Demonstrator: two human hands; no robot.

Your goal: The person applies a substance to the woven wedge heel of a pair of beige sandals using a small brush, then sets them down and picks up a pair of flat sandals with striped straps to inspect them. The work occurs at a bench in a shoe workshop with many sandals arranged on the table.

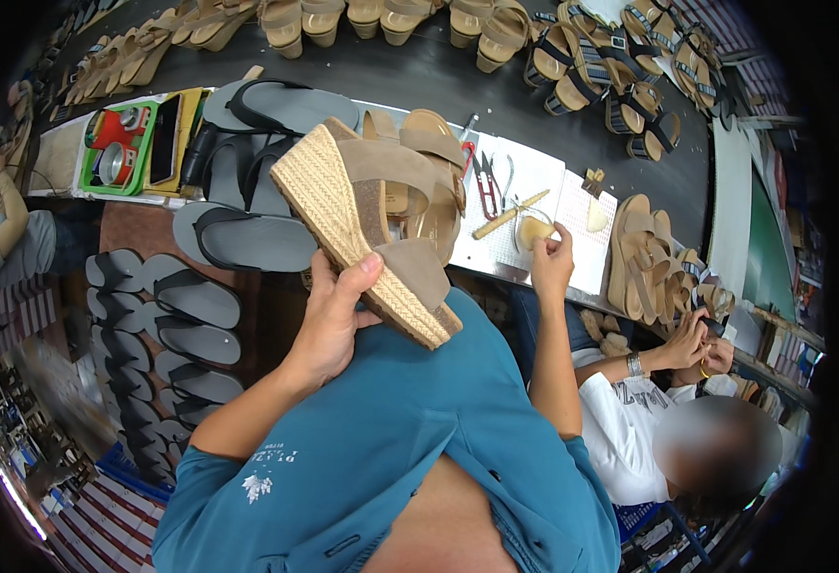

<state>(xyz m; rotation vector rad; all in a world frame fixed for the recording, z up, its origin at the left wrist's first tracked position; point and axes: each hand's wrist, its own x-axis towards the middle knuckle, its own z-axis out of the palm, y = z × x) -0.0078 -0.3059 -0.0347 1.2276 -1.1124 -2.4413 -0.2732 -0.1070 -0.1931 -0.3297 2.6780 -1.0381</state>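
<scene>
My left hand [329, 320] grips a tan espadrille wedge sandal [377, 224] by its woven sole, tilted above the bench [419, 76]. My right hand [550, 260], just right of the sandal, pinches a small pale pad [534, 231]. Red-handled snips [485, 183] and a wooden stick [507, 215] lie between sandal and pad. Grey flip-flops [248, 239] lie left of the sandal.

A single wide fisheye view from the person's head looks steeply down over their own chest and forearms, which enter from the lower edge. It faces a dark workbench [419, 72] curving across the top. The raised left hand [329, 320] sits very close to the lens. Straight edges bend toward the black circular rim.
</scene>
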